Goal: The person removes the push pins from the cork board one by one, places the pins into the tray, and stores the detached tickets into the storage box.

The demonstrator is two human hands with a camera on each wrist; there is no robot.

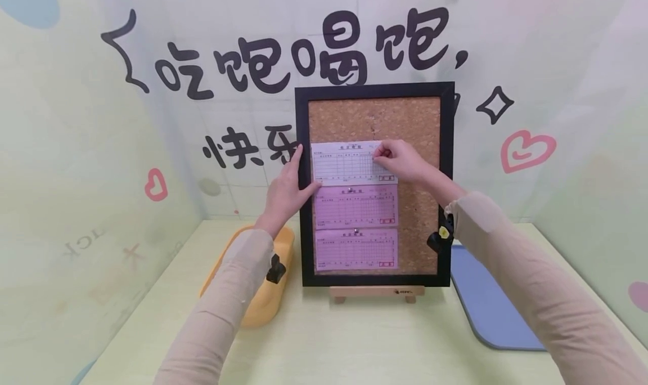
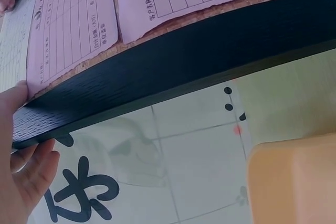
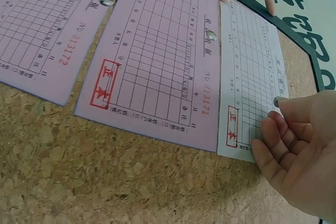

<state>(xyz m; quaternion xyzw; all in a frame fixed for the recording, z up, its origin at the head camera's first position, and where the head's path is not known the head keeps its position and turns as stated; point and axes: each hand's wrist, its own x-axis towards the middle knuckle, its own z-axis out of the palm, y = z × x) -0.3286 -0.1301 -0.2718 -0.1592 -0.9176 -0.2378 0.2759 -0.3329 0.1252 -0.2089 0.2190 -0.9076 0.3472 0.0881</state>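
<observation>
A black-framed corkboard [image 1: 420, 216] stands upright, carrying a white receipt slip [image 1: 329, 162] above two pink receipt slips [image 1: 354, 207]. My left hand [image 1: 287, 193] grips the board's left edge. Its thumb lies on the white slip's lower left corner, and the other fingers are at the frame's outer side in the left wrist view. In the right wrist view, my right hand [image 3: 304, 150] pinches a silver pushpin [image 3: 277, 100] by the white slip's heading, other fingers curled near the paper. Silver pushpins [image 3: 211, 35] sit at the headings of both pink slips.
The board rests on a small wooden easel [image 1: 377, 291]. Behind my left forearm is an orange-yellow tray [image 1: 283, 300]. A blue tray [image 1: 496, 317] lies to the right, partly behind my right sleeve. A wall with black lettering [image 1: 248, 64] stands behind.
</observation>
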